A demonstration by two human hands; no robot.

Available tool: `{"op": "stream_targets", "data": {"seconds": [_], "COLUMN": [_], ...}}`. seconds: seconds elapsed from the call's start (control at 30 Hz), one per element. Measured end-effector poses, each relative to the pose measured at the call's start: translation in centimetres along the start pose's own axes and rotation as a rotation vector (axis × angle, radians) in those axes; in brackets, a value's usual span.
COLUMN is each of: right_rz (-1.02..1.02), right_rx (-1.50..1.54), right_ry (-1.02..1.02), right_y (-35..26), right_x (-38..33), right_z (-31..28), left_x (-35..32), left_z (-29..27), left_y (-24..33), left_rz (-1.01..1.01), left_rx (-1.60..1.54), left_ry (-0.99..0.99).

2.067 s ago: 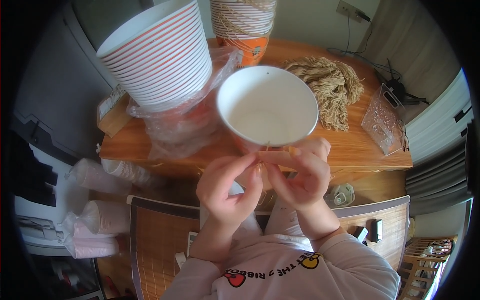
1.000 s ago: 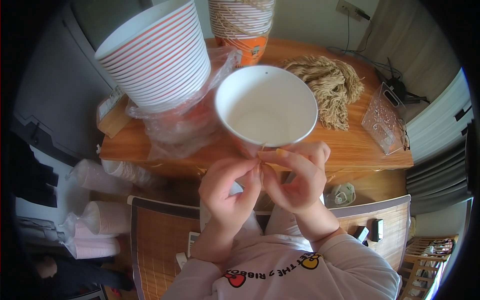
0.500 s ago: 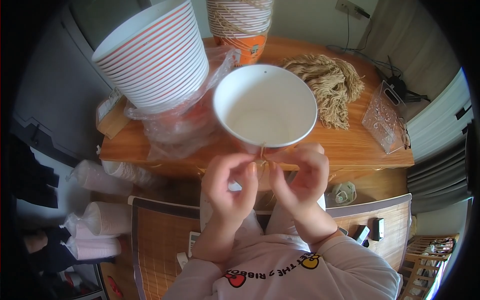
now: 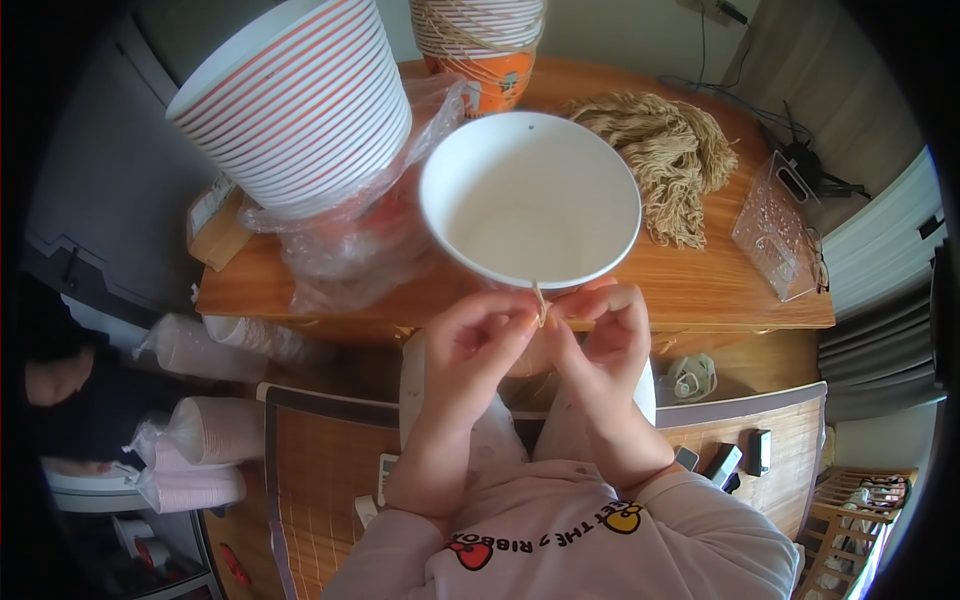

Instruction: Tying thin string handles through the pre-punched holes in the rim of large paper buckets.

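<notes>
Head view: a single white, round, open-topped bucket [image 4: 530,200] is set near the front edge of a brown wood-grain table [image 4: 735,295]. A thin length of tan twine [image 4: 541,296] is seen at the bucket's 6 o'clock rim. There, the twine is pinched by the left hand [image 4: 478,340] and the right hand [image 4: 605,345]; on each, thumb and forefinger are closed together at the tips, with the remaining fingers curled. A small dark hole [image 4: 531,127] is located below the rim at 12 o'clock. Relative to the bucket, a loose tan twine bundle [image 4: 665,160] is placed between 2 and 3 o'clock, a clear plastic basket [image 4: 775,232] at 3 o'clock, a tall nested stack of white, red-lined buckets [image 4: 300,110] at 10 o'clock, and a twine-draped orange-and-white bucket stack [image 4: 480,55] at 11 o'clock.
</notes>
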State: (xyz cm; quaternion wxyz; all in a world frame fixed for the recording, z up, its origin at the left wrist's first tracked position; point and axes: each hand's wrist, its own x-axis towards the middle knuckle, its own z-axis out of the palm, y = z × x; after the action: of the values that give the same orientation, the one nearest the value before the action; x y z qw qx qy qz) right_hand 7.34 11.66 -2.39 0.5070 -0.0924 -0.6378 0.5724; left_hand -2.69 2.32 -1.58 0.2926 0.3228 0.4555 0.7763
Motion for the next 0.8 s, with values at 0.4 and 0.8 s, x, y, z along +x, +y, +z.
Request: {"op": "stream_targets", "data": {"seconds": [0.4,0.8], "right_rz": [0.019,0.057], "right_rx": [-0.042,0.012], "right_ry": [0.038,-0.015], "right_y": [1.8,1.4], "right_x": [-0.3,-0.7], "right_z": [-0.8,-1.2], "left_x": [0.2,0.6], "left_z": [0.4,1.0], "left_y": [-1.4,-1.5], "left_rz": [0.068,0.16], "left_rx": [0.119,0.291], "left_ry": [-0.045,0.031]}}
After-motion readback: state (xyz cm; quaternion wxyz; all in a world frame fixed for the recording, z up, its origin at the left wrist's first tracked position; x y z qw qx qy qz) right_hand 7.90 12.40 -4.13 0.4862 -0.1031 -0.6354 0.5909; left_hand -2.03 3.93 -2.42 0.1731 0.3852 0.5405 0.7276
